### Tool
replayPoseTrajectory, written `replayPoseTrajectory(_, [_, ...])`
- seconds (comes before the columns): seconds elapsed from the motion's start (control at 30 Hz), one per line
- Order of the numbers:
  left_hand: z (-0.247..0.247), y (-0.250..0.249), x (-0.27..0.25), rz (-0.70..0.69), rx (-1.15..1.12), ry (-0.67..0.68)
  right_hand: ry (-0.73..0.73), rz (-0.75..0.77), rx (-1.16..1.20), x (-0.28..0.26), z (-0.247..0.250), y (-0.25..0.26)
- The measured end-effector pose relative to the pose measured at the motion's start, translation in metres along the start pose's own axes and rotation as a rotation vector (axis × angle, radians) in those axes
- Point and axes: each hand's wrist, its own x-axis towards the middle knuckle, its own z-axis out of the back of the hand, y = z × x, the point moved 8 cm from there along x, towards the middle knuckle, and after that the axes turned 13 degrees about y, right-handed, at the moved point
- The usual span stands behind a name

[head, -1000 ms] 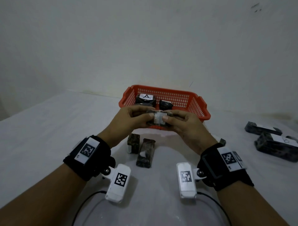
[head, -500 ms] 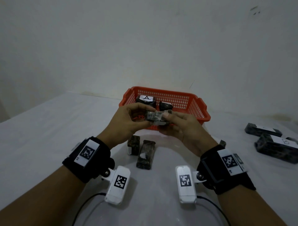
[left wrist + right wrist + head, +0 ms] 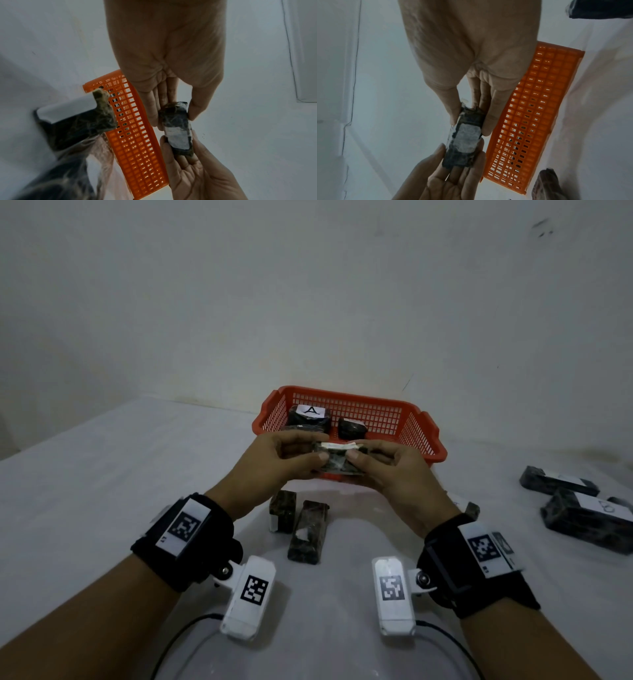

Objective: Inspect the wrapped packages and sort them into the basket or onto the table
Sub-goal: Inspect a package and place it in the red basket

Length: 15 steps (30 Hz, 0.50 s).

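Note:
Both hands hold one small dark wrapped package (image 3: 337, 458) in the air just in front of the orange basket (image 3: 421, 428). My left hand (image 3: 281, 460) pinches its left end between thumb and fingers; my right hand (image 3: 394, 470) pinches the right end. The package (image 3: 177, 129) carries a white label, seen again on the package (image 3: 464, 140) from the right wrist. In the basket lie a package marked A (image 3: 310, 417) and a smaller package (image 3: 351, 428). Two more packages (image 3: 306, 530) lie on the table below my hands.
Two larger dark packages with white labels (image 3: 582, 508) lie on the white table (image 3: 102, 474) at the right. Another small package (image 3: 471, 510) shows just behind my right wrist. A bare wall stands close behind the basket.
The held package has been turned in my fingers: its white label faced me a second ago and now sits on the top edge. Both hands stayed in place.

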Motion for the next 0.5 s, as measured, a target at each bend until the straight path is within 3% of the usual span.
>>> replayPoseTrajectory(0.5, [0.004,-0.009,-0.001,-0.091,0.125,-0.042,0.063,-0.114,0.081,-0.001,-0.009,-0.011])
